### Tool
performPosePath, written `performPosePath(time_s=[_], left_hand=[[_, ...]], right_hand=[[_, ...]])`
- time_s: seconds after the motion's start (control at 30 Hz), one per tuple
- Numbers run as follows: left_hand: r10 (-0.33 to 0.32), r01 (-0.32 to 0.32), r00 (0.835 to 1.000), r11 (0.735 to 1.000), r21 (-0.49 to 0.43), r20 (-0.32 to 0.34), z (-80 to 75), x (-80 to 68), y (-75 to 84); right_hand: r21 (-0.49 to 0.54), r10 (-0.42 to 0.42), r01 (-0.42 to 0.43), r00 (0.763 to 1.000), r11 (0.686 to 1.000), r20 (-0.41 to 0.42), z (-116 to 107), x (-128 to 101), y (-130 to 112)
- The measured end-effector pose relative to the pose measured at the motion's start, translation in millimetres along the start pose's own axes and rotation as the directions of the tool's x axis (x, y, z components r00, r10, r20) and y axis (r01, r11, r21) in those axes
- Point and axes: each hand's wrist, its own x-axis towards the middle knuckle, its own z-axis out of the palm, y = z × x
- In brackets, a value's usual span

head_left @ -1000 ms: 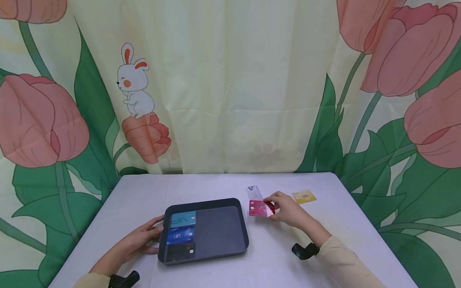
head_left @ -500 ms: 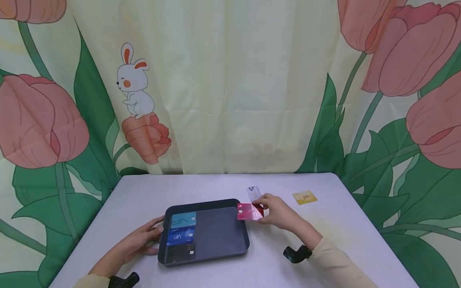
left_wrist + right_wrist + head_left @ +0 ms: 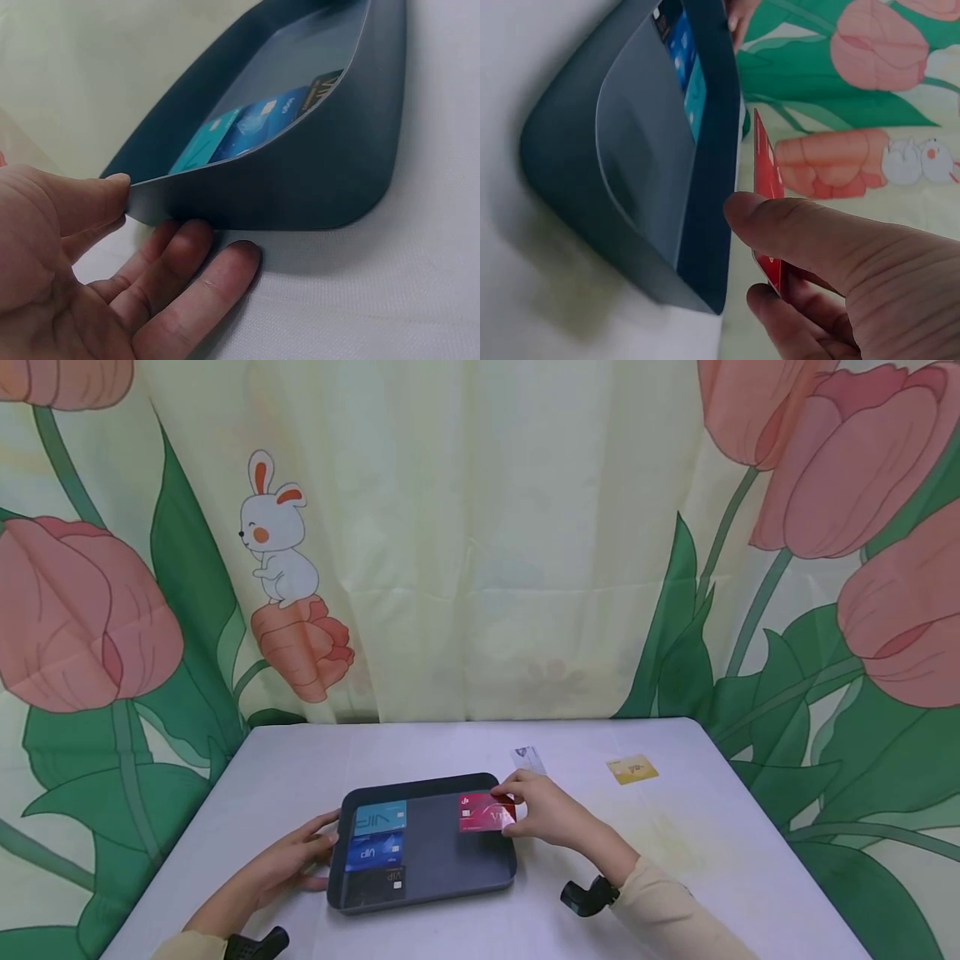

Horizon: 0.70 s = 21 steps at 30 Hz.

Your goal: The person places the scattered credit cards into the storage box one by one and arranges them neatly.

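Note:
My right hand (image 3: 551, 810) pinches a red VIP card (image 3: 480, 812) between thumb and fingers, over the right end of a dark grey tray (image 3: 465, 868). In the right wrist view the red card (image 3: 765, 169) stands edge-on, held above the tray's rim. At the tray's left side, my left hand (image 3: 296, 852) holds the wall, thumb at the rim and fingers by the bottom edge in the left wrist view. Down the tray's left side lie a light-blue card (image 3: 380, 817), a dark-blue card (image 3: 373, 852) and a black card (image 3: 375, 886), in a column.
Behind the tray, a pale silver card (image 3: 527, 758) lies on the white tablecloth (image 3: 420, 747). A gold card (image 3: 632, 769) rests farther right. A curtain (image 3: 480, 568) printed with tulips and a rabbit hangs behind the table.
My right hand has carried the red card leftward from the tablecloth beside the tray, across the rim and over the tray's right part. The left hand stays at the tray's left side.

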Motion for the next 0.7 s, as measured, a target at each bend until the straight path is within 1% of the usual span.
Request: performPosePath(time_s=[0.17,0.33,0.43,0.57,0.63,0.7], left_hand=[[-0.003,0.003,1.0,1.0,0.004,0.008,-1.4,-0.1,-1.6],[0.002,-0.002,1.0,1.0,0.007,0.003,-1.7,-0.4,-0.4],[0.002,-0.002,1.0,1.0,0.006,0.001,-1.7,-1.3,0.0],[0.006,-0.006,1.0,1.0,0.009,0.001,-1.1,-1.3,-0.6],[0.009,-0.009,1.0,1.0,0.011,0.002,-0.3,-1.2,-0.3],[0.012,-0.012,1.0,1.0,0.011,0.002,0.5,-1.2,0.4]], right_hand=[[-0.011,-0.035,0.035,0.999,0.999,0.041,9,4,-12],[-0.091,-0.095,0.101,0.993,0.991,0.064,21,7,-16],[-0.156,-0.133,0.144,0.988,0.977,0.076,30,9,-15],[-0.27,-0.173,0.189,0.981,0.944,0.082,40,10,-15],[-0.317,-0.18,0.199,0.98,0.927,0.09,43,9,-15],[-0.344,-0.174,0.199,0.979,0.918,0.102,45,8,-15]])
